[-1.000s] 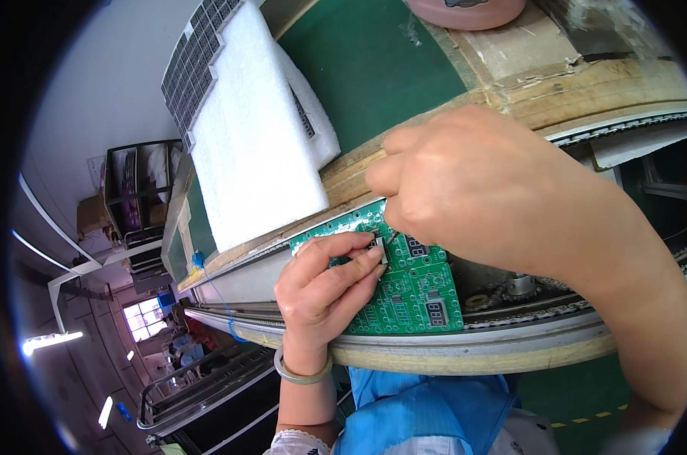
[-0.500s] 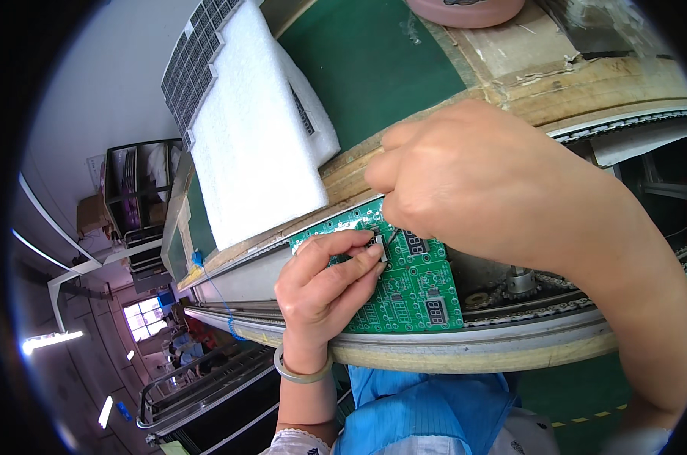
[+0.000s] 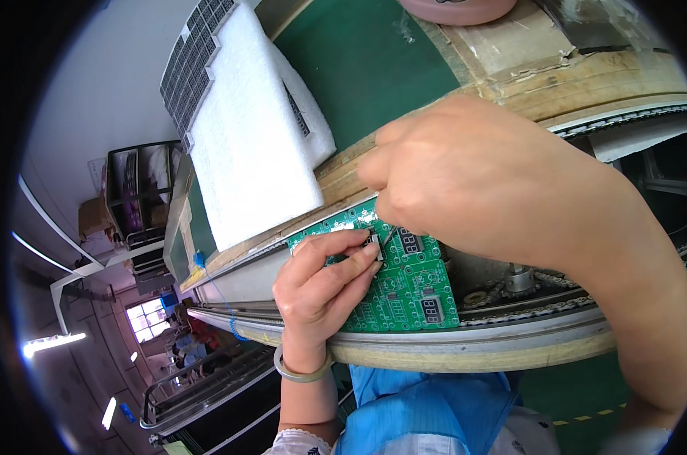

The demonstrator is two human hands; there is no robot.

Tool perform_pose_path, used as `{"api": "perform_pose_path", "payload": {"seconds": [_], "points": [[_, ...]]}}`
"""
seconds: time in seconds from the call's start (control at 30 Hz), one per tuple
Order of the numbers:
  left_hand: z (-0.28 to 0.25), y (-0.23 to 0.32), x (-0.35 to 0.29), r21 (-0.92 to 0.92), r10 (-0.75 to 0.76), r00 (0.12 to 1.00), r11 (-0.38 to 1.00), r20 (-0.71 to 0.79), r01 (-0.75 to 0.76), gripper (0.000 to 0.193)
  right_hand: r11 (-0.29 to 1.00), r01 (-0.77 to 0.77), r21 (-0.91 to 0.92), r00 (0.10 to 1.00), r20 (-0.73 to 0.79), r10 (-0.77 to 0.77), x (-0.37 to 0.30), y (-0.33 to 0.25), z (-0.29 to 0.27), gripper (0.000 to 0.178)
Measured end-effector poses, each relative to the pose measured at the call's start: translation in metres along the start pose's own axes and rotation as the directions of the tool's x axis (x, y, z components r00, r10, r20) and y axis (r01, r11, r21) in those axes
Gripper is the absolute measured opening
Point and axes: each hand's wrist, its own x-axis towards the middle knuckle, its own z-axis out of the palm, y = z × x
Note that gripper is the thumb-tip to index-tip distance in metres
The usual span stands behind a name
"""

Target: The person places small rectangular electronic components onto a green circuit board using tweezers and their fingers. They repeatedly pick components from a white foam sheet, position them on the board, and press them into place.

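Observation:
A green circuit board (image 3: 404, 273) lies on the rails in front of me. My left hand (image 3: 320, 280) pinches a small digit display (image 3: 376, 246) between thumb and fingers, down at the board's surface. My right hand (image 3: 442, 171) is closed above the far edge of the board. From under it a thin dark pointed tool (image 3: 389, 235) slants down beside the pinched display; its upper part is hidden by the fist. Two other digit displays, one (image 3: 411, 240) beside the tool and one (image 3: 432, 309) at the near right corner, sit on the board.
White foam sheets (image 3: 252, 144) with a black gridded panel (image 3: 195, 64) stand at the far left on the green mat (image 3: 366, 68). A pink container (image 3: 461, 9) is at the back. A conveyor chain (image 3: 540, 309) runs right of the board, inside the near rail (image 3: 525, 341).
The circuit board has shifted slightly left, and both hands have moved a little left with it. The left hand keeps its pinch on the display.

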Motion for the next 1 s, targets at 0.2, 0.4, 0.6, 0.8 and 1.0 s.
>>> {"api": "perform_pose_path", "payload": {"seconds": [0.2,0.4,0.6,0.8,1.0], "points": [[-0.001,0.0,-0.001,-0.014,0.0,1.0,1.0,0.006,0.0,0.023,1.0,0.01,0.025,0.999,-0.031,-0.009,-0.001,0.0,-0.002,0.014],[-0.001,0.001,0.0,-0.013,-0.007,1.0,1.0,0.014,0.007,0.023,1.0,-0.005,0.03,0.999,-0.049,0.006,0.0,-0.005,-0.004,0.013],[-0.005,0.002,0.002,-0.008,-0.001,1.0,1.0,0.028,0.001,0.023,0.999,-0.003,0.034,0.996,-0.085,0.006,0.005,-0.014,-0.011,0.011],[-0.005,0.002,0.002,-0.011,0.011,1.0,1.0,0.026,-0.01,0.022,0.998,0.008,-0.07,0.996,0.089,-0.001,0.012,-0.022,-0.026,0.008],[-0.005,0.004,0.004,0.007,0.014,0.999,1.0,0.035,-0.015,0.021,0.996,-0.001,-0.086,1.0,0.009,0.002,0.007,-0.025,-0.014,0.007]]}}
